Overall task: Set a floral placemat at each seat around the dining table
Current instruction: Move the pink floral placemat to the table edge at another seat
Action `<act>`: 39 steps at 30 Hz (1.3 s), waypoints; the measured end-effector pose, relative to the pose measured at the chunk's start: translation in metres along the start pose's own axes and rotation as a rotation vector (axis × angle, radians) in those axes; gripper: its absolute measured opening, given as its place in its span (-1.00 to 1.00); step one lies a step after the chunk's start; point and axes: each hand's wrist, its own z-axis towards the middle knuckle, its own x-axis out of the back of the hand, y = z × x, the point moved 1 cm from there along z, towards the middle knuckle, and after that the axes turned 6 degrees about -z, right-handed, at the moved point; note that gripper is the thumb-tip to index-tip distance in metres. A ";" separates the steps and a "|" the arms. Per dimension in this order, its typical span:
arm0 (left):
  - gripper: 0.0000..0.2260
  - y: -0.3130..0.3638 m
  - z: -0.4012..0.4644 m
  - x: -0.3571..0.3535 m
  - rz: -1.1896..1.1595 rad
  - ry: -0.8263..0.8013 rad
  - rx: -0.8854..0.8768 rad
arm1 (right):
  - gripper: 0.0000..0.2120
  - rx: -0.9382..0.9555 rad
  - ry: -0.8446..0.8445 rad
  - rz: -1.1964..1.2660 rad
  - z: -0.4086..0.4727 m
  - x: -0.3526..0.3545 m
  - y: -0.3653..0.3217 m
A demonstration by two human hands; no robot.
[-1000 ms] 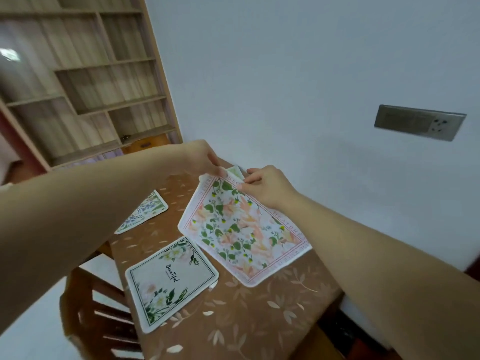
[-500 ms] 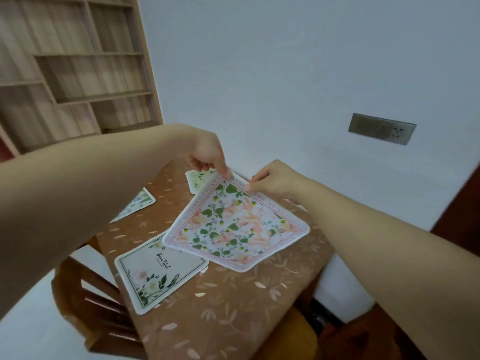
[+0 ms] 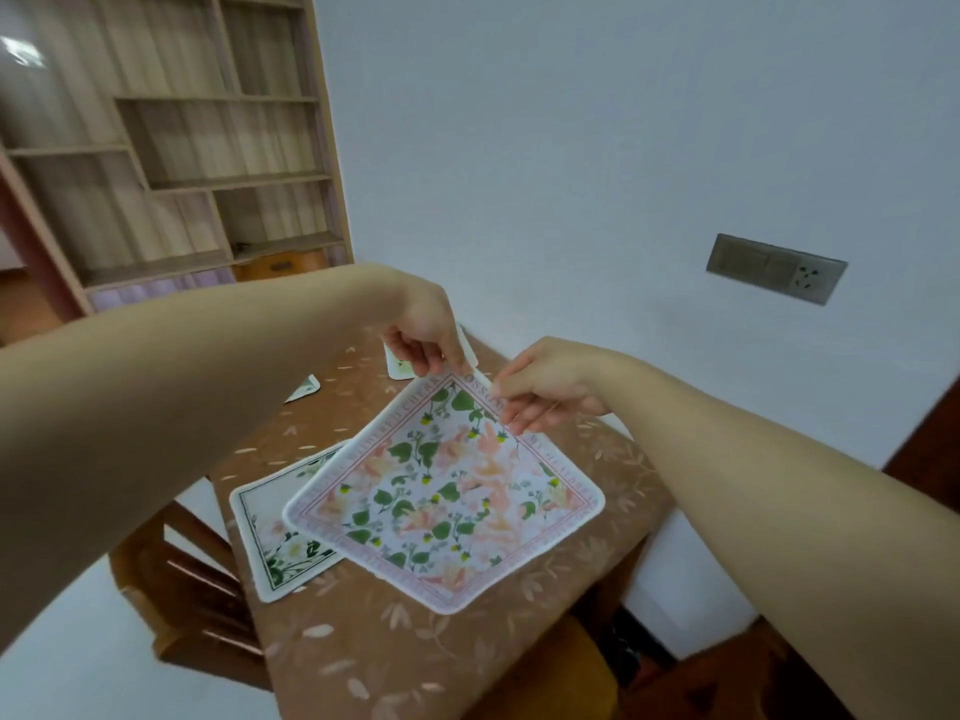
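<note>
A pink-bordered floral placemat (image 3: 447,491) with green leaves and peach flowers hangs above the brown leaf-patterned table (image 3: 395,646). My left hand (image 3: 428,332) pinches its far corner from above. My right hand (image 3: 545,387) pinches the far edge just to the right of that corner. The mat's near end droops over a white placemat with a dark border (image 3: 280,532) that lies flat at the table's left side. Another mat (image 3: 402,363) lies at the far end, mostly hidden by my left hand. A further mat's corner (image 3: 304,389) shows at the far left edge.
A wooden chair (image 3: 192,579) stands at the table's left side. Another seat (image 3: 561,662) sits at the near right. The white wall with a grey switch and socket panel (image 3: 776,267) runs along the right. Wooden shelving (image 3: 171,137) stands behind the table.
Both hands have lifted the pink-bordered mat off the table and drawn it toward me. It now overlaps the white dark-bordered mat, and the far mat has come into sight.
</note>
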 end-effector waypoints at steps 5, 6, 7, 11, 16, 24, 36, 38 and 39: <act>-0.78 0.030 0.009 -0.023 -0.022 0.055 0.088 | -0.76 0.056 -0.162 0.097 0.013 0.029 0.031; -0.78 0.034 0.010 -0.026 -0.043 0.069 0.112 | -0.76 0.066 -0.183 0.100 0.015 0.037 0.036; -0.78 0.038 0.010 -0.030 -0.062 0.077 0.135 | -0.78 0.079 -0.202 0.102 0.017 0.044 0.041; -0.78 0.041 0.012 -0.045 -0.158 0.123 0.214 | -0.86 0.108 -0.285 0.146 0.026 0.067 0.058; -0.79 0.036 0.008 -0.059 -0.339 0.209 0.264 | -0.60 0.123 -0.370 0.196 0.039 0.078 0.060; -0.76 0.011 0.024 -0.076 -0.490 0.289 0.257 | -0.61 0.115 -0.392 0.114 0.061 0.073 0.050; -0.78 0.005 0.077 -0.101 0.159 0.367 -0.211 | -0.73 0.012 -0.348 0.034 0.099 0.050 0.061; -0.82 0.007 0.084 -0.102 0.149 0.354 -0.230 | -0.76 0.012 -0.357 0.030 0.104 0.051 0.063; -0.83 0.007 0.087 -0.102 0.134 0.360 -0.228 | -0.77 0.017 -0.365 0.031 0.106 0.053 0.065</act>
